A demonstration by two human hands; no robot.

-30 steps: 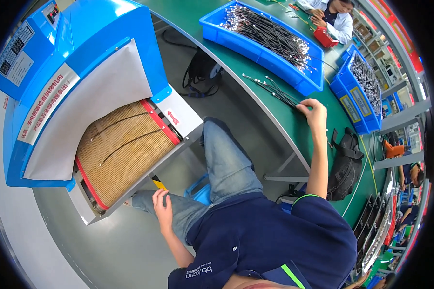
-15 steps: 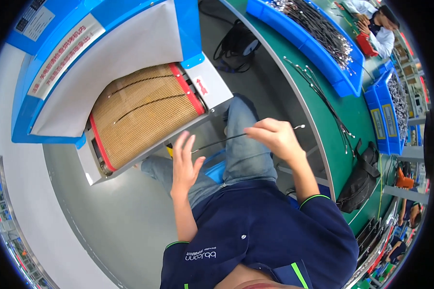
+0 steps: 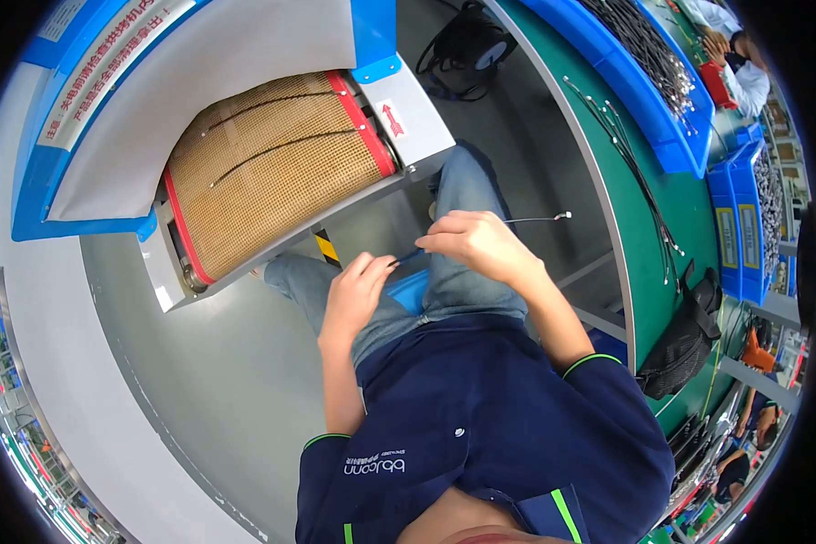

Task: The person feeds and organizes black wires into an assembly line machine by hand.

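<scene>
A thin dark cable point(image 3: 535, 218) is stretched between my hands above my lap. My left hand point(image 3: 355, 292) pinches it near one end, fingertips pressed together. Closed on it a little farther right is my right hand point(image 3: 479, 245), and a length with a small whitish connector sticks out beyond that hand. The end at my left fingers is mostly hidden. Ahead of my hands, two dark cables point(image 3: 272, 150) lie across a tan mesh conveyor belt point(image 3: 272, 204) with red edges.
The belt runs under a white curtain point(image 3: 218, 68) in a blue-framed machine. On the green bench point(image 3: 598, 54) at right lie several loose cables point(image 3: 639, 181) and a black bag point(image 3: 684, 340), beside blue bins point(image 3: 694, 150) of cables. A co-worker point(image 3: 743, 77) sits at far right.
My left hand has gone from spread fingers to a pinch on the cable. My right hand has shifted left, closer to it. The whole view has tilted slightly.
</scene>
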